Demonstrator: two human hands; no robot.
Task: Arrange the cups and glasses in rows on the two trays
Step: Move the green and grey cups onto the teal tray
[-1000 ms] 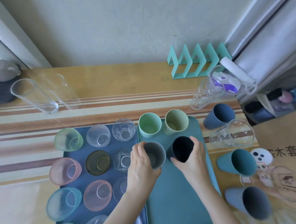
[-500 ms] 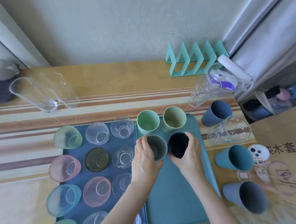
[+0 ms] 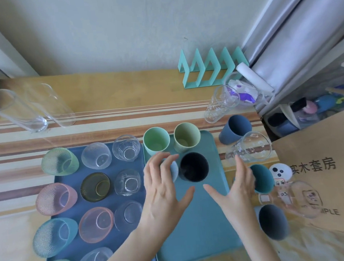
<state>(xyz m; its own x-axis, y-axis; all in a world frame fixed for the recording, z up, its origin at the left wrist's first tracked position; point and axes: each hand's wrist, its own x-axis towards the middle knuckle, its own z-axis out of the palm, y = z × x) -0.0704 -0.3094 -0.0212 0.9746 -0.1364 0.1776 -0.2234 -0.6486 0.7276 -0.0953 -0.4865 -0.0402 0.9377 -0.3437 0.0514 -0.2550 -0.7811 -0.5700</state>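
Two trays lie side by side: a dark blue tray [image 3: 77, 175] filled with several coloured and clear glasses in rows, and a teal tray [image 3: 202, 228]. On the teal tray's far end stand a mint cup [image 3: 156, 140] and an olive cup [image 3: 187, 137]. Behind them in a second row are a grey cup [image 3: 174, 170] and a dark navy cup [image 3: 194, 167]. My left hand [image 3: 164, 188] hovers open over the grey cup and hides most of it. My right hand [image 3: 234, 189] is open, its fingers beside a tilted teal cup [image 3: 262, 178] off the tray.
Right of the teal tray are a blue cup [image 3: 235, 129], a printed clear glass [image 3: 247, 147], a grey-blue cup [image 3: 272, 222] and a cardboard box [image 3: 318, 162]. Two tall clear glasses [image 3: 16, 110] stand far left. A teal zigzag rack [image 3: 211, 68] stands by the wall.
Both hands have let go of the grey and navy cups, which now stand on the teal tray. My right hand has moved right, next to the teal cup.
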